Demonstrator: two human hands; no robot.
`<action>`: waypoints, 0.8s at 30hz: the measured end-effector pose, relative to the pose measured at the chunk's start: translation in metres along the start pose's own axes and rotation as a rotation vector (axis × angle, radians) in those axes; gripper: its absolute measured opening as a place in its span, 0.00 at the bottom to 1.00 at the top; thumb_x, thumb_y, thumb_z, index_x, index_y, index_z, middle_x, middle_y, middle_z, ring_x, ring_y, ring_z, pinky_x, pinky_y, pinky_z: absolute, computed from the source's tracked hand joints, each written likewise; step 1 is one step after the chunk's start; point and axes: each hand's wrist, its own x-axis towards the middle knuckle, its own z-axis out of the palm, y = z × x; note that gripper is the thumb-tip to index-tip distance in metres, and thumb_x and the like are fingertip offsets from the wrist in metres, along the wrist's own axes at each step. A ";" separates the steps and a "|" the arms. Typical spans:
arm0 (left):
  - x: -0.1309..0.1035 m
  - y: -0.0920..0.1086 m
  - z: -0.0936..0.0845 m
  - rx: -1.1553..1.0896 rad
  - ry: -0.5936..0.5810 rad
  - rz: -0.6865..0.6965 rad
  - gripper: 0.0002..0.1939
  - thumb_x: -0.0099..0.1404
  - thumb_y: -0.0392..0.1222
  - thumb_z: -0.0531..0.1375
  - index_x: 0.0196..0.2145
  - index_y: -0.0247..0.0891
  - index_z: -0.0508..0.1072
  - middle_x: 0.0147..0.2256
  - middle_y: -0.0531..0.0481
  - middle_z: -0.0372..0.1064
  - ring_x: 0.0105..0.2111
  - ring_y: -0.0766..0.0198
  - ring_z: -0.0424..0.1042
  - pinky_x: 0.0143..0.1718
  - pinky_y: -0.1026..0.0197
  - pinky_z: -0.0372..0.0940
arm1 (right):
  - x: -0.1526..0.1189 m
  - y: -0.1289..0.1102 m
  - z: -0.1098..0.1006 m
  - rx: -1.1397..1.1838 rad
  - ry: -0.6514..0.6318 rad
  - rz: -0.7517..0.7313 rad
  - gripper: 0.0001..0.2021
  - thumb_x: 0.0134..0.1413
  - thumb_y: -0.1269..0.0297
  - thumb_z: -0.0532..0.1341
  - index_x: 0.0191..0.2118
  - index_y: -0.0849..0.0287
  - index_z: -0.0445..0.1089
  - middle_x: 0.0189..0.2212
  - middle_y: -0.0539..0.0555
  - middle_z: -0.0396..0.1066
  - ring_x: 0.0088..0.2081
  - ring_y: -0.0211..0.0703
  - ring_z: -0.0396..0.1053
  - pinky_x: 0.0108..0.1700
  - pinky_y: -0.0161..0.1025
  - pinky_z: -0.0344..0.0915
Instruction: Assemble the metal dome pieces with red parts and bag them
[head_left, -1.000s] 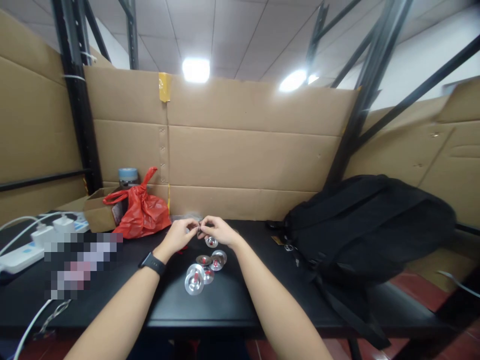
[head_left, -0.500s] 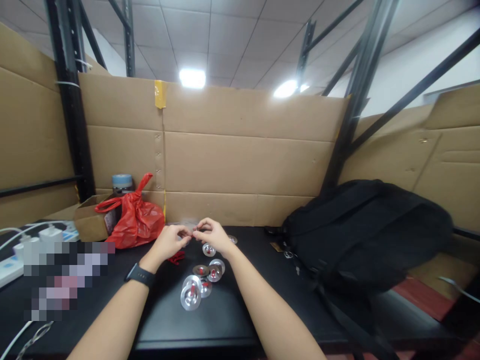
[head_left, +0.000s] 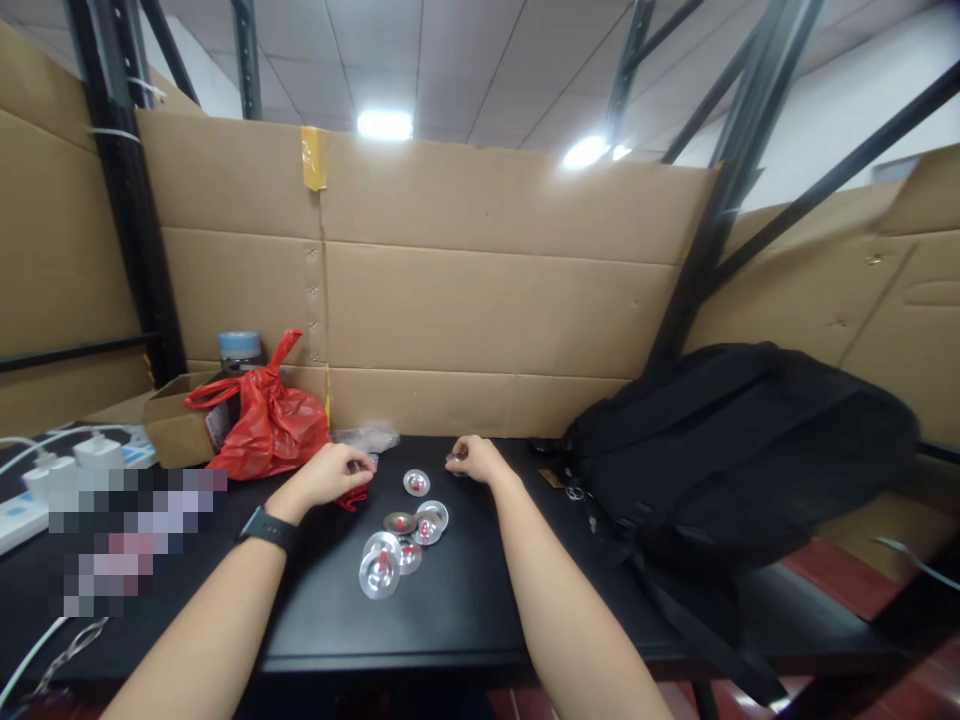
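My left hand [head_left: 339,474], with a dark watch on the wrist, is closed beside the red strings [head_left: 352,497]; what it holds, if anything, is too small to tell. Farther right, my right hand [head_left: 480,461] has its fingers on a round metal disc [head_left: 456,463] at the back of the table. One silver disc with a red mark [head_left: 416,483] lies alone between the hands. Nearer the front, several more metal discs [head_left: 379,573] overlap in a loose group, red marks at their centres.
A red plastic bag [head_left: 274,430], an open cardboard box [head_left: 178,425] and a blue-lidded jar [head_left: 239,347] stand at the left. Clear plastic [head_left: 369,438] lies against the cardboard wall. White plugs and a power strip [head_left: 30,515] sit far left. A black backpack [head_left: 735,450] fills the right.
My hands, which were together, have moved apart. The right one has gone right to a disc; the left has shifted slightly left. The view has tilted down a little.
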 end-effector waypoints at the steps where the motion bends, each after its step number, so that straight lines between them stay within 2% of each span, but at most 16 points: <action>1: 0.003 0.005 0.007 0.017 0.042 0.042 0.12 0.66 0.43 0.58 0.41 0.39 0.79 0.40 0.47 0.79 0.39 0.59 0.76 0.44 0.63 0.66 | 0.001 0.001 0.000 -0.003 0.002 0.011 0.12 0.37 0.64 0.74 0.31 0.56 0.75 0.34 0.54 0.78 0.38 0.45 0.75 0.38 0.34 0.66; 3: 0.009 0.015 0.024 0.078 0.084 0.128 0.14 0.69 0.39 0.53 0.44 0.40 0.78 0.46 0.45 0.76 0.45 0.59 0.74 0.49 0.61 0.64 | 0.003 0.003 0.001 -0.007 0.005 0.039 0.13 0.36 0.64 0.74 0.31 0.57 0.75 0.33 0.55 0.78 0.37 0.45 0.76 0.37 0.34 0.66; 4: 0.012 0.020 0.031 0.110 0.068 0.169 0.15 0.70 0.37 0.52 0.47 0.41 0.77 0.47 0.45 0.75 0.47 0.59 0.73 0.50 0.60 0.63 | 0.004 0.004 0.001 -0.009 0.006 0.055 0.13 0.35 0.64 0.75 0.31 0.57 0.76 0.33 0.55 0.78 0.37 0.45 0.76 0.37 0.35 0.66; 8: 0.022 0.035 0.051 0.230 -0.003 0.224 0.17 0.73 0.40 0.50 0.50 0.46 0.76 0.45 0.47 0.75 0.46 0.58 0.72 0.48 0.59 0.62 | 0.007 0.008 -0.001 -0.005 -0.010 0.109 0.15 0.32 0.63 0.75 0.31 0.59 0.77 0.33 0.57 0.79 0.35 0.47 0.76 0.35 0.36 0.66; 11: 0.025 0.040 0.053 0.292 -0.044 0.227 0.14 0.72 0.43 0.52 0.45 0.47 0.78 0.40 0.48 0.75 0.43 0.59 0.73 0.44 0.60 0.62 | 0.007 0.009 -0.004 0.023 -0.059 0.103 0.17 0.29 0.66 0.76 0.33 0.58 0.79 0.32 0.55 0.79 0.35 0.45 0.76 0.35 0.34 0.66; 15: 0.026 0.038 0.052 0.296 -0.036 0.214 0.11 0.69 0.44 0.56 0.39 0.44 0.79 0.37 0.47 0.76 0.39 0.58 0.74 0.42 0.61 0.62 | 0.005 0.008 -0.008 0.084 -0.149 0.032 0.21 0.26 0.73 0.75 0.36 0.57 0.81 0.31 0.52 0.80 0.34 0.43 0.76 0.35 0.32 0.67; 18: 0.028 0.034 0.053 0.277 -0.021 0.171 0.12 0.69 0.44 0.56 0.34 0.42 0.79 0.35 0.46 0.76 0.37 0.57 0.74 0.40 0.60 0.62 | 0.003 0.005 -0.007 0.127 -0.206 -0.031 0.23 0.30 0.75 0.74 0.40 0.56 0.81 0.32 0.50 0.81 0.35 0.43 0.76 0.39 0.32 0.68; 21: 0.029 0.031 0.054 0.279 -0.007 0.119 0.10 0.67 0.43 0.58 0.32 0.40 0.78 0.34 0.45 0.76 0.35 0.58 0.74 0.38 0.61 0.62 | 0.002 0.000 -0.005 0.156 -0.253 -0.092 0.24 0.33 0.72 0.74 0.43 0.55 0.81 0.36 0.51 0.81 0.38 0.44 0.77 0.43 0.35 0.69; 24: 0.030 0.028 0.055 0.321 0.000 0.082 0.08 0.65 0.41 0.59 0.31 0.38 0.77 0.34 0.44 0.76 0.35 0.57 0.74 0.37 0.61 0.62 | 0.000 -0.007 0.000 0.136 -0.241 -0.119 0.23 0.35 0.64 0.75 0.44 0.55 0.80 0.39 0.54 0.81 0.41 0.47 0.77 0.46 0.37 0.69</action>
